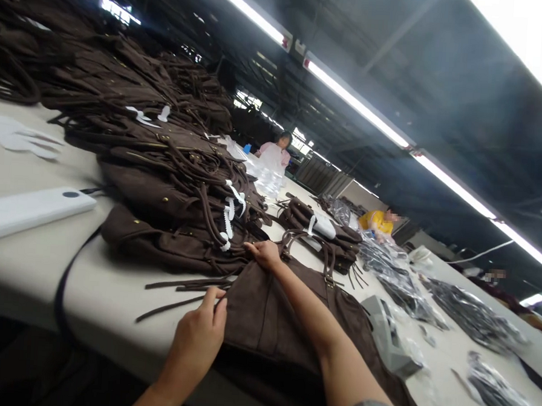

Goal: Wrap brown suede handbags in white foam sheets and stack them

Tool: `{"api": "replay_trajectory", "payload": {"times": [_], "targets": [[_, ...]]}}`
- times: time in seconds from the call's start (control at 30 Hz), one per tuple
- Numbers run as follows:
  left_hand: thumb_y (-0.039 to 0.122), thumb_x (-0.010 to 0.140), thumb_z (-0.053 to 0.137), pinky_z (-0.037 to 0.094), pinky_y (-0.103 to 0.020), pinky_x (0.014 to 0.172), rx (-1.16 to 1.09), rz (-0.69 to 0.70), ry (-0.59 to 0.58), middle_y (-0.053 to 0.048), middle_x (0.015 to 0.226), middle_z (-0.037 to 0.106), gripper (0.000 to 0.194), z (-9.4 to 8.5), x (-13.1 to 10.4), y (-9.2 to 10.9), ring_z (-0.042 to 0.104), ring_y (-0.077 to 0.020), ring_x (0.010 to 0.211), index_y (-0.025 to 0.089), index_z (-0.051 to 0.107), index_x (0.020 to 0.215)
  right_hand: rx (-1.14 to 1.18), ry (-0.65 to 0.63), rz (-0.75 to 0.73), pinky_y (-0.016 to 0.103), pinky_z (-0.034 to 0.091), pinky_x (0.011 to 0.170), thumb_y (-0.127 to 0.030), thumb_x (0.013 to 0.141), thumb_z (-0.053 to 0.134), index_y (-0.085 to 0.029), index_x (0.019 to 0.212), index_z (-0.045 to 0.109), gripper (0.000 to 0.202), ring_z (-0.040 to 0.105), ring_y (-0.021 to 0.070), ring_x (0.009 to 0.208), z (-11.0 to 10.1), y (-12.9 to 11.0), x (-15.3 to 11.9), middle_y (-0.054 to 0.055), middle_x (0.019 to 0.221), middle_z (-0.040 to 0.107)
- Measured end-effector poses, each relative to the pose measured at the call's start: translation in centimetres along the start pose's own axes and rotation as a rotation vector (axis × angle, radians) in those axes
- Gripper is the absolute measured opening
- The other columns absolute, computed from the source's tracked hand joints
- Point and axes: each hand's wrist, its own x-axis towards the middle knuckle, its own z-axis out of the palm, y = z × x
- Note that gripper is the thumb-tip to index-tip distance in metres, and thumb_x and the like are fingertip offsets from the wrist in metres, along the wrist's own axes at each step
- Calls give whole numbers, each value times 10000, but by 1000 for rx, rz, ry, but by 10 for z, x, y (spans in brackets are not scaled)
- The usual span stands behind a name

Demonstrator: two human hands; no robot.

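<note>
A dark brown handbag (256, 311) lies before me at the table's near edge, partly over it. My right hand (264, 254) reaches across the bag, fingers closed on its far corner. At the bag's left edge, my left hand (203, 327) pinches the material between thumb and fingers, close to some thin brown straps (176, 286) that stick out over the table. The fingertips of both hands are partly hidden. Beyond them sits a pile of similar brown bags (158, 191), several with white tags (228, 219) on their handles.
A white flat device (38, 212) and white gloves (20, 138) lie on the left of the white table (125, 298). To the right are a grey machine (389, 336) and plastic-wrapped bags (478, 314). Two people, in pink (273, 154) and yellow (375, 220), are farther back.
</note>
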Motion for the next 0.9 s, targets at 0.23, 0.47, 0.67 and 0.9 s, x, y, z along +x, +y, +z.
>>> {"api": "replay_trajectory", "payload": {"times": [0.23,0.47,0.67,0.9], "targets": [[240,907,381,496,-371,788,38,164,95,-93,976,656,147,6,3,-8,662,-269,901,210,525,915,-111,305,141,358,352,957,-475,1026,368,-175,1028,647,410,541,237,1077,17,-3,0,121,1072,651],[-31,767,327,193,-595,1169,455,843,-25,-100,1549,376,672,2,10,5,225,-319,1477,227,543,1348,102,324,383,447,327,1076,-498,1014,372,-125,1435,390,563,396,299,1325,23,2,-6,187,1424,454],[-26,745,355,254,-510,1167,707,1105,-499,-53,1484,479,788,2,30,5,430,-219,1384,304,415,1457,318,-73,164,458,196,1193,-587,1008,287,-108,1557,142,743,171,261,1486,-8,16,-57,169,1601,202],[-52,728,311,432,-586,1007,747,1183,-435,-51,1528,416,919,-1,40,-9,472,-284,1349,479,267,1477,113,-287,23,599,161,1173,-575,992,376,-231,1539,279,654,164,319,1483,-81,56,-244,123,1589,263]]}}
